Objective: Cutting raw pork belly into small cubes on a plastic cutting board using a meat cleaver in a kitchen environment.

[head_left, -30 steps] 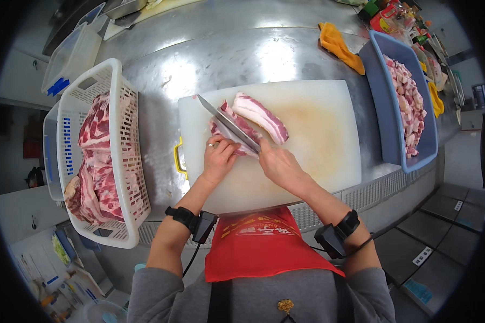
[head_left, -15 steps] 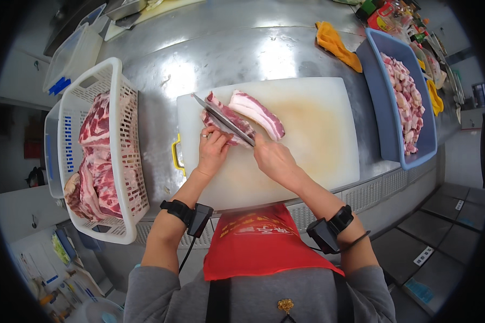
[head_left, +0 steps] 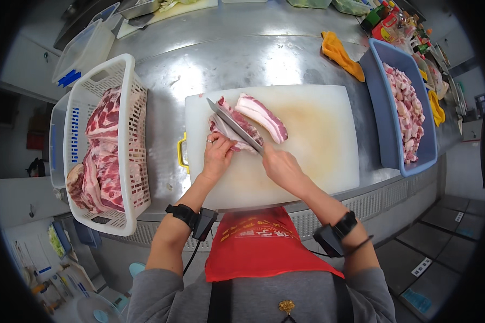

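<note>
On the white cutting board (head_left: pixel 320 161), my right hand (head_left: pixel 283 169) is closed round the handle of a long knife (head_left: pixel 235 124). Its blade slants up and left across a raw piece of pork (head_left: pixel 248 127), with meat showing on both sides. My left hand (head_left: pixel 217 156) has its fingers curled onto the near left part of that piece, beside the blade. How deep the blade sits is hidden. Just right of it lies a strip of pork belly (head_left: pixel 264 117), with pale fat and red edges, touched by neither hand.
At the left, a white slotted basket (head_left: pixel 128 134) holds large slabs of raw meat. A blue-grey tub (head_left: pixel 382 116) of meat chunks stands at the right, with an orange cloth (head_left: pixel 342 56) next to it. The board has a yellow handle (head_left: pixel 181 153). Bottles (head_left: pixel 385 24) crowd the far right.
The whole view has shifted slightly. Relative to the board, the knife has moved a little to the right, and more meat shows on the blade's left side. Both hands keep their holds.
</note>
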A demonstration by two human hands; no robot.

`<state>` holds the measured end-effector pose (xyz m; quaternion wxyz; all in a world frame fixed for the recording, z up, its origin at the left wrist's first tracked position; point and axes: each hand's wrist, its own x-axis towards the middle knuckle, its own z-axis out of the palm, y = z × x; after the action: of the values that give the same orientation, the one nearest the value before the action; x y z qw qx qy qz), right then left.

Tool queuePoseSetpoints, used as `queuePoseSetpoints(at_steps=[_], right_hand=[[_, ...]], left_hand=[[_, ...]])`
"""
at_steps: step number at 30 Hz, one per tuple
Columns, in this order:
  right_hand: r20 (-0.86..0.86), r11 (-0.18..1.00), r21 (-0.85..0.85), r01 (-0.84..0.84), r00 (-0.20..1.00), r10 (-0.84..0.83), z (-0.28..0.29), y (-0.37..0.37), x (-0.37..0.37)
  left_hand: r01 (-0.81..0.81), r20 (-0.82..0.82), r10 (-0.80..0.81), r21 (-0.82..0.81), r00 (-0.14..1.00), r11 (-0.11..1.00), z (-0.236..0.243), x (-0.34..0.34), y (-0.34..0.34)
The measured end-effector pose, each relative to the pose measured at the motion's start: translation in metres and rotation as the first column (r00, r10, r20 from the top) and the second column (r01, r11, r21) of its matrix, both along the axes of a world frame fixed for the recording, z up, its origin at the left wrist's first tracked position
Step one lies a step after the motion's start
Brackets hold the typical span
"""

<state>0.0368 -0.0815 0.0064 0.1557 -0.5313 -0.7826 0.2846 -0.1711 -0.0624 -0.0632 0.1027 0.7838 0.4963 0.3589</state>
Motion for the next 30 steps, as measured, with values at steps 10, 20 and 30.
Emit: queuePoseSetpoints(at_steps=[10,20,30], right_hand=[[0.017,0.99,-0.137,-0.019,1.0,0.021,0.006,-0.017,0.035],[0.115,0.953,-0.291,0.08,0.992,-0.048,0.026,-0.081,0.103],[-0.379,0.76,-0.496,0.42,0.683,-0.625,0.011,-0.091,0.135]], left_hand=[[-0.07,-0.054,0.067,-0.043,0.996,0.997,0.0,-0.021,0.001],[-0.128,0.007,0.128,-0.05,0.992,0.991,0.012,-0.059,0.009],[0.246,-0.244,-0.297,-0.219,0.923,0.944,0.053,0.016,0.033]])
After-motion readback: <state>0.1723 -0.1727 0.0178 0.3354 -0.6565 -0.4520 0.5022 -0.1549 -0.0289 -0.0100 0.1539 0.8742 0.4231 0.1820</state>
